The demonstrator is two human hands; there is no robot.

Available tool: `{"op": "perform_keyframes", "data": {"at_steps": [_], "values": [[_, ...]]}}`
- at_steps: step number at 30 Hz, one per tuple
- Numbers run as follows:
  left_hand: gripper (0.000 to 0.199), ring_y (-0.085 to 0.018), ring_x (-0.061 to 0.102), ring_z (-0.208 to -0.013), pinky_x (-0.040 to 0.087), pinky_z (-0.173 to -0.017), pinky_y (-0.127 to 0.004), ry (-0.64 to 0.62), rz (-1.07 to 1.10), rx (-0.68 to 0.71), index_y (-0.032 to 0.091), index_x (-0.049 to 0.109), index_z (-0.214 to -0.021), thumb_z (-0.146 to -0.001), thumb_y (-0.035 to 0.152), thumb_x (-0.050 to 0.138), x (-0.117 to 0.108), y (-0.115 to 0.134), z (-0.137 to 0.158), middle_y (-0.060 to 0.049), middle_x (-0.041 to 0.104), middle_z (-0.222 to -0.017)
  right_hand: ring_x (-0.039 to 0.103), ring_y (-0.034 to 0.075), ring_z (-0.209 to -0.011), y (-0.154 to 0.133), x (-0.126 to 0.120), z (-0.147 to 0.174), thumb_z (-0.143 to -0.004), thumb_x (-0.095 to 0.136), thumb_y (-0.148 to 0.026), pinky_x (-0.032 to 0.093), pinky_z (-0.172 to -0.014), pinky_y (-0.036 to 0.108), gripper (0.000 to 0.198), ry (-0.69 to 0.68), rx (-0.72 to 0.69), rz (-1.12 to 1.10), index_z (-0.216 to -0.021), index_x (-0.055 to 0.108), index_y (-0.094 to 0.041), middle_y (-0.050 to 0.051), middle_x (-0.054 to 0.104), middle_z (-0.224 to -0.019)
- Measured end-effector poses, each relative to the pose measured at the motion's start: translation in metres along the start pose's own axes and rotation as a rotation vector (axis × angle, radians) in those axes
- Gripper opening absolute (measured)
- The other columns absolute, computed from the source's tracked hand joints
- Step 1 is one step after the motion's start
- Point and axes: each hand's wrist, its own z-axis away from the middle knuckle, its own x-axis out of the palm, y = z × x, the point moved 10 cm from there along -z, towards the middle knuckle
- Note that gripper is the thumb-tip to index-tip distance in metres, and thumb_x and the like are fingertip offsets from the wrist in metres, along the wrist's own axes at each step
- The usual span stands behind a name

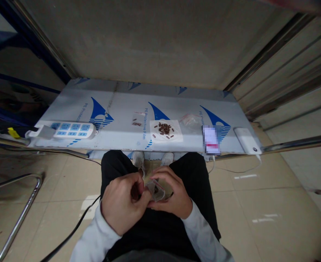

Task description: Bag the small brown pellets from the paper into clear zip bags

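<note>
Over my lap, a small clear zip bag (155,190) is held between my two hands, with something dark and brown inside it. My left hand (124,203) is closed, its thumb and fingers pinched at the bag's left side. Thumb and fingers of my right hand (173,193) curve around the opposite side and grip it. Beyond my knees, a pile of small brown oblong pieces (164,128) lies on a white paper sheet (178,136), a few scattered around the pile. To its left rests another clear bag (139,118) with a few brown pieces.
The film-covered shelf (122,98) carries a power strip (74,130) at left, clear bags (191,119) right of the paper, a phone with a blurred screen (211,140) and a white power bank (247,141). A metal chair leg (21,214) and black cable (75,229) are at lower left.
</note>
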Motion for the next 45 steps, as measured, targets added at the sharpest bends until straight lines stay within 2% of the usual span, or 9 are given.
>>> {"op": "perform_keyframes", "data": {"at_steps": [3, 11, 18, 23, 27, 30, 32, 39, 45], "values": [[0.018, -0.014, 0.053, -0.047, 0.033, -0.049, -0.026, -0.018, -0.043, -0.05, 0.023, 0.054, -0.059, -0.07, 0.036, 0.058, 0.003, -0.002, -0.001, 0.003, 0.057, -0.051, 0.061, 0.021, -0.096, 0.002, -0.002, 0.0, -0.064, 0.079, -0.031, 0.05, -0.085, 0.033, 0.05, 0.017, 0.012, 0.065, -0.109, 0.058, -0.024, 0.006, 0.06, -0.102], [0.005, -0.013, 0.057, -0.05, 0.037, -0.053, -0.024, -0.065, 0.018, -0.117, 0.023, 0.058, -0.064, -0.068, 0.025, 0.056, 0.015, -0.008, -0.005, 0.004, 0.06, -0.054, 0.059, 0.022, -0.099, 0.013, -0.001, 0.006, -0.062, 0.08, -0.025, 0.049, -0.088, 0.036, 0.059, 0.039, 0.04, 0.176, -0.114, 0.054, -0.024, 0.006, 0.058, -0.105], [0.019, -0.013, 0.058, -0.05, 0.04, -0.052, -0.025, 0.286, 0.027, -0.096, 0.023, 0.061, -0.073, -0.08, 0.039, 0.053, -0.021, -0.01, 0.0, 0.003, 0.064, -0.063, 0.061, 0.02, -0.087, 0.007, -0.007, -0.004, -0.067, 0.075, -0.027, 0.051, -0.078, 0.032, 0.039, 0.231, 0.059, 0.16, -0.103, 0.058, -0.023, 0.004, 0.062, -0.094], [0.028, -0.018, 0.064, -0.077, 0.048, -0.075, -0.027, 0.553, -0.004, -0.068, 0.02, 0.062, -0.085, -0.088, 0.041, 0.044, -0.027, -0.07, -0.005, -0.004, 0.067, -0.079, 0.063, 0.018, -0.08, 0.041, -0.058, -0.038, -0.071, 0.073, -0.036, 0.05, -0.075, 0.031, 0.038, 0.32, 0.131, 0.304, -0.102, 0.057, -0.021, 0.003, 0.068, -0.09], [0.031, -0.028, 0.053, -0.117, 0.04, -0.1, -0.042, 0.525, -0.154, -0.065, 0.017, 0.06, -0.103, -0.085, 0.038, 0.046, 0.013, -0.127, -0.019, -0.014, 0.062, -0.12, 0.063, 0.017, -0.076, 0.096, -0.094, -0.096, -0.075, 0.067, -0.042, 0.048, -0.076, 0.029, 0.041, 0.081, 0.251, 0.681, -0.107, 0.057, -0.018, 0.004, 0.07, -0.088], [0.047, -0.031, 0.029, -0.139, 0.027, -0.109, -0.054, 0.516, -0.246, -0.22, 0.018, 0.049, -0.125, -0.083, 0.039, 0.048, 0.03, -0.154, -0.023, -0.013, 0.038, -0.148, 0.064, 0.02, -0.088, 0.139, -0.094, -0.134, -0.079, 0.062, -0.048, 0.045, -0.078, 0.03, 0.047, -0.304, 0.35, 1.098, -0.114, 0.057, -0.019, 0.006, 0.07, -0.098], [0.055, -0.031, 0.023, -0.141, 0.027, -0.109, -0.054, 0.514, -0.25, -0.273, 0.018, 0.045, -0.131, -0.081, 0.04, 0.05, 0.032, -0.159, -0.025, -0.012, 0.03, -0.152, 0.062, 0.024, -0.094, 0.155, -0.089, -0.154, -0.077, 0.064, -0.046, 0.043, -0.081, 0.035, 0.046, -0.445, 0.361, 1.23, -0.114, 0.06, -0.019, 0.009, 0.069, -0.102], [0.055, -0.031, 0.024, -0.14, 0.035, -0.106, -0.049, 0.491, -0.242, -0.272, 0.018, 0.048, -0.13, -0.078, 0.037, 0.052, 0.028, -0.16, -0.028, -0.009, 0.033, -0.151, 0.053, 0.035, -0.108, 0.173, -0.054, -0.186, -0.064, 0.075, -0.033, 0.032, -0.093, 0.051, 0.04, -0.672, 0.254, 1.404, -0.097, 0.07, -0.012, 0.021, 0.066, -0.108], [0.055, -0.031, 0.023, -0.14, 0.035, -0.105, -0.051, 0.473, -0.264, -0.311, 0.019, 0.05, -0.129, -0.077, 0.036, 0.053, 0.029, -0.159, -0.03, -0.009, 0.034, -0.151, 0.049, 0.036, -0.112, 0.169, -0.034, -0.193, -0.069, 0.067, -0.021, 0.025, -0.099, 0.056, 0.023, -0.701, 0.125, 1.477, -0.09, 0.072, -0.013, 0.019, 0.066, -0.106]]}}
